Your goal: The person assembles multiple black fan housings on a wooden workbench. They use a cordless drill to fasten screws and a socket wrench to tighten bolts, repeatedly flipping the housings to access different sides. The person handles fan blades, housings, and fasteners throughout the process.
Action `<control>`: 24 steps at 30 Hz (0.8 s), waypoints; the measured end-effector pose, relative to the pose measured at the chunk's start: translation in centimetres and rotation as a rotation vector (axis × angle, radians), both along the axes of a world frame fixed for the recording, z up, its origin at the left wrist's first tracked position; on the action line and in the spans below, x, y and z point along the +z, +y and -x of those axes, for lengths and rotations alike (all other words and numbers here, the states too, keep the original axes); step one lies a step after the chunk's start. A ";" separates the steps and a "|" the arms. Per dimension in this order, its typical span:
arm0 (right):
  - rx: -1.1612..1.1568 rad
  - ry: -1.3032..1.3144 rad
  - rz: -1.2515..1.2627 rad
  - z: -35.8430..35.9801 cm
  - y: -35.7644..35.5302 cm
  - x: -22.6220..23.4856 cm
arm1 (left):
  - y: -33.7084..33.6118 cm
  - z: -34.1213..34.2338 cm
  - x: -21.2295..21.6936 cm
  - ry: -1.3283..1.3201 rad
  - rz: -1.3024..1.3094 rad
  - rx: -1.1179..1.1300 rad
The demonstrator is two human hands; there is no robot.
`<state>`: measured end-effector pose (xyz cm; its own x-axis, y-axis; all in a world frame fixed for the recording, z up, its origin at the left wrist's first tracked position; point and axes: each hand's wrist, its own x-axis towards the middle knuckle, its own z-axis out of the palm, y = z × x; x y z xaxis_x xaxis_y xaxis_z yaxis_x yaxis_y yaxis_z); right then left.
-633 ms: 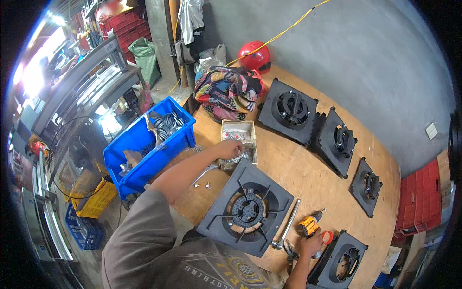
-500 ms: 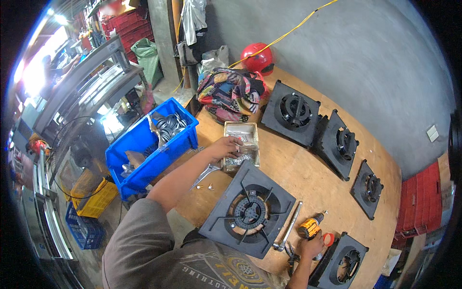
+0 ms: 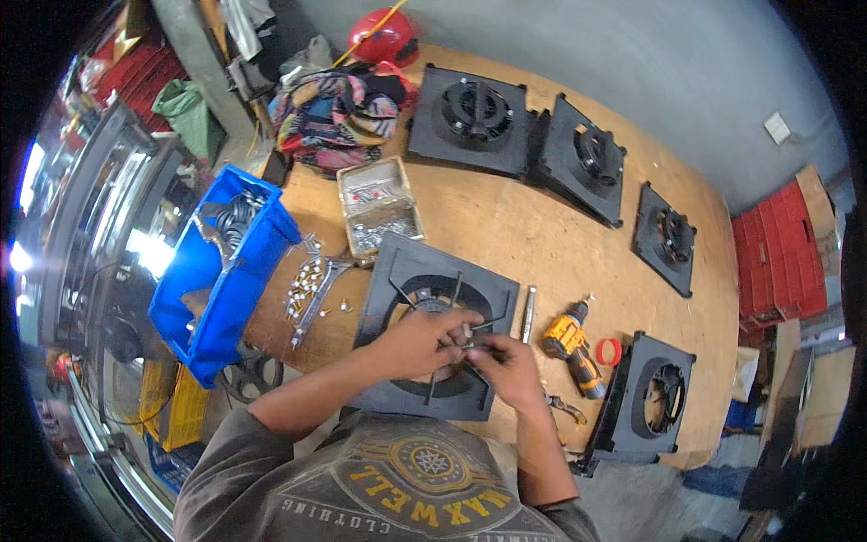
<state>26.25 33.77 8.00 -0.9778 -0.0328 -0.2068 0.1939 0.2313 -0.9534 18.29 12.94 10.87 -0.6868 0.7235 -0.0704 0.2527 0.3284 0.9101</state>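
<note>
Both hands meet over the black frame

The step in hand seems to be the fitting of a small metal part on the black square frame (image 3: 424, 339) that lies flat on the tabletop (image 3: 542, 235), just in front of the person. The left hand (image 3: 417, 341) and the right hand (image 3: 506, 366) come together above the round opening of this frame. The fingers (image 3: 461, 330) of the left hand are curled and pinch something small and silver; it looks like a screw, but it is too small to tell for sure. The fingers of the right hand are also bent close and touch the same small piece from the other side. Both forearms come from the lower edge and bend inward, so the hands almost touch each other.

The next move, I judge, calls for a steady hold and a fine alignment of the small piece with its hole. The yellow drill (image 3: 572, 345) lies near the right hand, and a metal tray (image 3: 377, 212) of screws stands behind the frame, beside a blue crate (image 3: 217, 271). More loose screws (image 3: 307, 280) lie between the crate and the frame
</note>
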 end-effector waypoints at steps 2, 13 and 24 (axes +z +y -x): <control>-0.018 -0.029 -0.100 0.2 -0.8 0.0 | 1.0 -0.9 -0.3 0.170 0.132 -0.004; -0.145 0.126 -0.716 -1.6 1.5 -9.5 | -8.7 2.4 -4.1 -0.002 0.082 0.805; -0.257 0.178 -0.585 -0.8 0.0 -11.2 | -9.7 1.5 -7.0 -0.909 -0.223 0.520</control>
